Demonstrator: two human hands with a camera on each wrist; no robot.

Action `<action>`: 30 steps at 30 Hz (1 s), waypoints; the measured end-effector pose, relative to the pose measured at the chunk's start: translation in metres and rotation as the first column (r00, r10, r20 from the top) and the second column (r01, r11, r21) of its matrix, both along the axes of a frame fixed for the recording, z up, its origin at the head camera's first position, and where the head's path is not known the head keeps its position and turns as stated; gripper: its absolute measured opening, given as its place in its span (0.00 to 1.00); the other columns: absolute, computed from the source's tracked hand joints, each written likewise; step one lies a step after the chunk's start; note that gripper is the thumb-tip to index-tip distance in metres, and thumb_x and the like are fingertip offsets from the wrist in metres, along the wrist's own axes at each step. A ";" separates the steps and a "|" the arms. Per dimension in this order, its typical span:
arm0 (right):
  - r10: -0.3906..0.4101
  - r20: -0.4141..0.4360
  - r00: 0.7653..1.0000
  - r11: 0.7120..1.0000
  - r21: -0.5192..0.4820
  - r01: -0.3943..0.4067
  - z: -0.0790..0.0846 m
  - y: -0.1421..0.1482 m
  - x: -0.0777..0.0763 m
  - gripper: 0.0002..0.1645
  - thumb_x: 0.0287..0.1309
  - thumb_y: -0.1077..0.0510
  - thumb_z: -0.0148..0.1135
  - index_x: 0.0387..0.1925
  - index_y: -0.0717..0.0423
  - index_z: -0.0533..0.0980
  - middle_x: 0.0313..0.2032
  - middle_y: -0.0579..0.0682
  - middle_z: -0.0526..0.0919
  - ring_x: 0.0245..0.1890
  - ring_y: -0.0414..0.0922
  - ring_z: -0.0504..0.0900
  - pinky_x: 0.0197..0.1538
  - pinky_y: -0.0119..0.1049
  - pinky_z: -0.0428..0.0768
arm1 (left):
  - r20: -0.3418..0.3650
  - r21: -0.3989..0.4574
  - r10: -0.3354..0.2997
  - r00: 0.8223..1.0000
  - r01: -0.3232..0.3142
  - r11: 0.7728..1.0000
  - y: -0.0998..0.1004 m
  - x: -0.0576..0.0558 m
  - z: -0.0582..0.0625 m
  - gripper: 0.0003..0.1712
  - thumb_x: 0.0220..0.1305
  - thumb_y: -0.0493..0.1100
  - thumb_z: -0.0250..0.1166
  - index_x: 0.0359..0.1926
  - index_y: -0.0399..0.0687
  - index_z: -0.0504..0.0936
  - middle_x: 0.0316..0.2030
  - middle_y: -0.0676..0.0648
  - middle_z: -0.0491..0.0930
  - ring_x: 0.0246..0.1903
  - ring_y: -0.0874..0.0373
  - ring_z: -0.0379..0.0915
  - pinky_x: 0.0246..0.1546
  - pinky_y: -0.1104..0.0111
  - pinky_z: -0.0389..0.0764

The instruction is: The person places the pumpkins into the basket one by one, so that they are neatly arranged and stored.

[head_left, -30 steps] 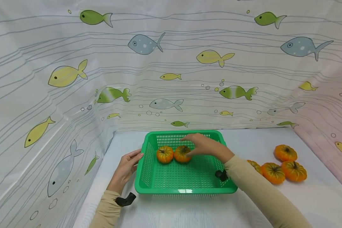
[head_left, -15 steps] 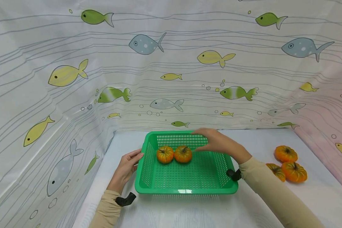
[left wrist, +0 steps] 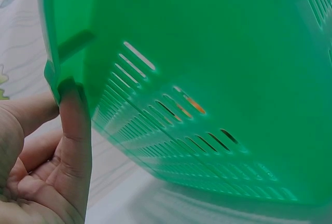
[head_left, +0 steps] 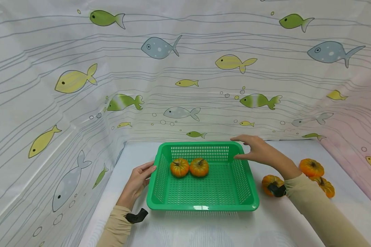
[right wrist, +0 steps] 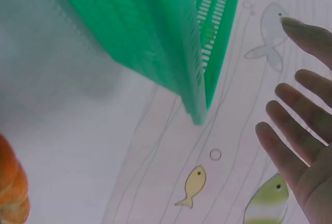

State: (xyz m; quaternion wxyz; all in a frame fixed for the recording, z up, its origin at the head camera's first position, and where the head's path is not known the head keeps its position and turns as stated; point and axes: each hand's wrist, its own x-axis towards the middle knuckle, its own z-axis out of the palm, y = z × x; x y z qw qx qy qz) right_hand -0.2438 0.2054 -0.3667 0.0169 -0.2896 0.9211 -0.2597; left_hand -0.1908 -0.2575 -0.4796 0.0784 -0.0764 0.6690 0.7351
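Observation:
A green plastic basket [head_left: 202, 207] stands on the table with two small orange pumpkins side by side in it, the left pumpkin [head_left: 179, 167] touching the right pumpkin [head_left: 199, 167]. My left hand [head_left: 139, 180] pinches the basket's left rim; in the left wrist view the thumb and fingers [left wrist: 75, 146] lie at the rim's edge. Over the basket's back right corner my right hand [head_left: 259, 151] hovers with nothing in it, its fingers spread and loosely bent. The right wrist view shows that hand [right wrist: 306, 125] beside the basket's wall.
Right of the basket, one pumpkin [head_left: 270, 184] lies under the right wrist. Farther right are another pumpkin [head_left: 311, 167] and a partly covered pumpkin [head_left: 325, 187]; the right sleeve [head_left: 318, 202] hides part of this area. Fish-printed sheeting [head_left: 185, 99] surrounds the table.
My right hand has moved from over the right pumpkin in the basket, rightward to the basket's back right corner. The left hand and both pumpkins in the basket stay put.

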 end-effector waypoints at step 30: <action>-0.316 0.050 0.948 0.945 0.107 0.309 -0.033 0.131 0.020 0.49 0.59 0.39 0.75 0.72 0.62 0.68 0.69 0.72 0.70 0.59 0.77 0.75 0.54 0.70 0.83 | -0.016 0.003 -0.021 1.000 0.021 1.000 -0.001 0.000 -0.001 0.32 0.74 0.42 0.65 0.73 0.33 0.69 0.48 0.54 0.87 0.43 0.64 0.87 0.43 0.70 0.91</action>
